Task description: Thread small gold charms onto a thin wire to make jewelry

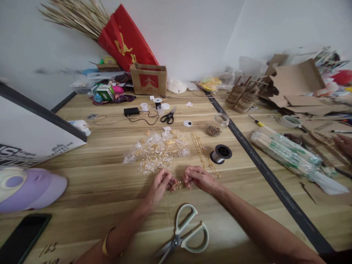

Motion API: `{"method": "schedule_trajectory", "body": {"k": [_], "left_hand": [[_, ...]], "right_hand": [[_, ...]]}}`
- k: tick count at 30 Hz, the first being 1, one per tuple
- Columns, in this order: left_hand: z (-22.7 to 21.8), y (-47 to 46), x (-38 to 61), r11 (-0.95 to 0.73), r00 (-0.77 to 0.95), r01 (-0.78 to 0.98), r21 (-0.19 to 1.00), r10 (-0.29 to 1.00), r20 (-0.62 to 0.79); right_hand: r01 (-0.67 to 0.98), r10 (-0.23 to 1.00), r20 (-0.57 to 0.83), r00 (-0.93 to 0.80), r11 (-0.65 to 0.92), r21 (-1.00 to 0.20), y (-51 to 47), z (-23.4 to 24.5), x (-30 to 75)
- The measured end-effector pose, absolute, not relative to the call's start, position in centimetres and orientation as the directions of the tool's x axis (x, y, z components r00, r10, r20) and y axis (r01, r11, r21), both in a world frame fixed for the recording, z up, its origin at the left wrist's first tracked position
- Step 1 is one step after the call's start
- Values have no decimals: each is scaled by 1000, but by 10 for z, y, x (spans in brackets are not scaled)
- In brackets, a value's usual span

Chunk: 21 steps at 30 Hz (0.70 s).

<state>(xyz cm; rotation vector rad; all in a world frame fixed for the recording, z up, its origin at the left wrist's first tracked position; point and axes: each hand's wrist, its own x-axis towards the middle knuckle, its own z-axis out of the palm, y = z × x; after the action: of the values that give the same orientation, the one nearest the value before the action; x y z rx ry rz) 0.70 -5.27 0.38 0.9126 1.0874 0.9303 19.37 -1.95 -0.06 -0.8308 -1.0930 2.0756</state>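
Note:
My left hand [161, 184] and my right hand [197, 178] rest on the wooden table [96, 183], fingers pinched together on a small gold jewellery piece [176, 185] held between them. Just beyond the hands lies a heap of small clear bags with gold and silver findings [156, 150]. A gold chain [202, 152] stretches from near my right hand away toward the back. A spool of thin wire [220, 153] lies on its side to the right of the chain. Pale green scissors [184, 234] lie close in front of me, between my forearms.
A purple cap [30, 190] and a dark phone [23, 236] lie at the left, behind them a white box [33, 135]. Black scissors [168, 116], a bead jar [214, 130], a paper bag [149, 79] and a bagged bundle of sticks [286, 154] lie further off. Another person's hand [344, 143] shows at the right edge.

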Motion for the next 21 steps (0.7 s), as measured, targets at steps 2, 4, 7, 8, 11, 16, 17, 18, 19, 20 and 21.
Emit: {"method": "schedule_trajectory", "body": {"k": [2,4,7,8,11,16,17,18,19,20,21], "left_hand": [[5,-53,6,332,200,-144,932,932,-301],[6,-53,6,327,209,-139,935,932,-295],[6,-53,5,315,233,-145,938,932,-277],[6,-53,5,310,236,-147,939,933,-272],[7,-52,5,299,231,-133,945,936,-264],[7,-52,6,257,259,-75,964,938,-230],[7,-53,6,248,262,-62,967,938,-225],[7,-53,6,241,265,-51,969,939,-219],[6,-53,6,233,268,-41,972,939,-214],[6,-53,6,225,272,-34,974,940,-208],[5,-53,6,218,275,-28,976,940,-202]], "right_hand": [[-232,769,-241,-592,-448,-863,-20,-1,194],[-227,767,-242,-595,-449,-864,-20,-2,195],[-223,772,-239,-589,-439,-870,-20,-1,195],[-218,781,-231,-581,-422,-880,-21,0,195],[-164,810,-194,-554,-334,-928,-22,4,193],[-13,794,-162,-586,-209,-978,-26,7,192],[14,787,-161,-595,-190,-982,-27,7,191],[41,781,-161,-603,-171,-984,-27,6,191],[66,777,-161,-609,-153,-986,-27,6,191],[90,770,-164,-617,-137,-986,-28,6,191],[114,763,-168,-624,-123,-986,-28,6,190]]}}
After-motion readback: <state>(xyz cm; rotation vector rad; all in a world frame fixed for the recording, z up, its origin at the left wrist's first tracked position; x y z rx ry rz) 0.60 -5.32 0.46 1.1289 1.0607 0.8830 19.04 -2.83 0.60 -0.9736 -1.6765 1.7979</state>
